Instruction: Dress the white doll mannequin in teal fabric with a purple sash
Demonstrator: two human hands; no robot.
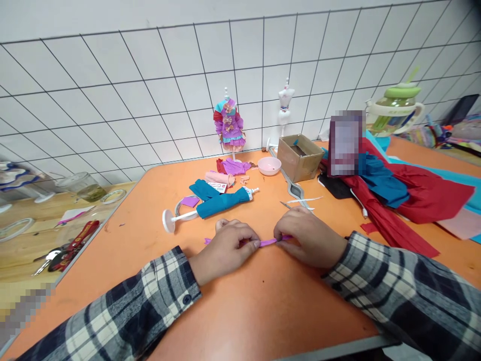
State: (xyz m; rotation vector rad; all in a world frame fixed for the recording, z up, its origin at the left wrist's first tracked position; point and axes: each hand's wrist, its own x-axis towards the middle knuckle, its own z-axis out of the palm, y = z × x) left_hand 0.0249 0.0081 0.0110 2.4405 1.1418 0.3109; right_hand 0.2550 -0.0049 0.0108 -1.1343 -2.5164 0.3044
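A thin purple strip (268,242) stretches between my two hands, low over the orange table (240,311). My left hand (231,246) pinches it between thumb and fingers, and its loose end shows past the hand on the left. My right hand (306,238) grips the strip on the other side, fingers closed. Whether the strip is fabric or paper I cannot tell. Just beyond my hands, a small mannequin (184,216) wrapped in teal cloth (225,201) lies on its side. Close to my right fingers are a thin pointed metal tool (285,205) and a white strip (310,200).
A mannequin in a purple dress (230,123) and a bare mannequin (285,103) stand by the tiled wall. Nearby are a pink bowl (269,166), a cardboard box (300,163), a propped phone (345,145), red cloth (432,190) and a green-lidded jug (396,113). Keys (48,259) lie left.
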